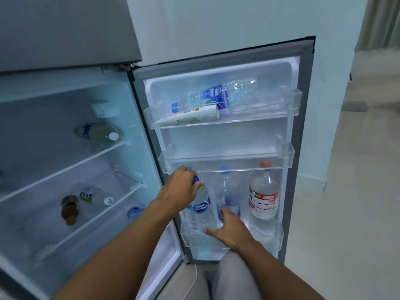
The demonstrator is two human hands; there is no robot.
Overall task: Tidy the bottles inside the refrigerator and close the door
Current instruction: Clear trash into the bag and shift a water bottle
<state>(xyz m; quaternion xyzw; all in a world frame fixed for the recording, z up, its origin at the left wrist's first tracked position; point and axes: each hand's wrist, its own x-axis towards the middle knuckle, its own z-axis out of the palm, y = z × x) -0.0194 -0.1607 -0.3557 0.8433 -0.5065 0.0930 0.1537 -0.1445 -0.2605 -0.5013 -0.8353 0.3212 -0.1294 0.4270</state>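
Three bottles stand upright in the bottom door rack [279, 234]: a blue-capped bottle [200, 207] on the left, a second blue-capped one [227, 191] in the middle and a red-capped bottle [264, 193] on the right. The left hand [180, 188] is closed around the neck of the left bottle, just under its cap, which looks like the step of seating it in the rack. The right hand [227, 229] is spread wide with nothing in it, fingers touching or just beside the base of the middle bottle; I cannot tell which.

Much seems left to do. On the top door rack [296, 100] a water bottle [216, 95] lies on its side with a white tube [190, 118] in front of it. The middle rack [290, 155] holds nothing. Inside the fridge, a bottle [98, 132] lies flat on the upper shelf [65, 167], and a brown bottle [69, 210] and a clear one [95, 194] lie on the lower shelf [86, 221]. Another blue-labelled bottle [134, 212] shows near the right of that shelf. The door [303, 148] stands fully open, so closing it is not yet done
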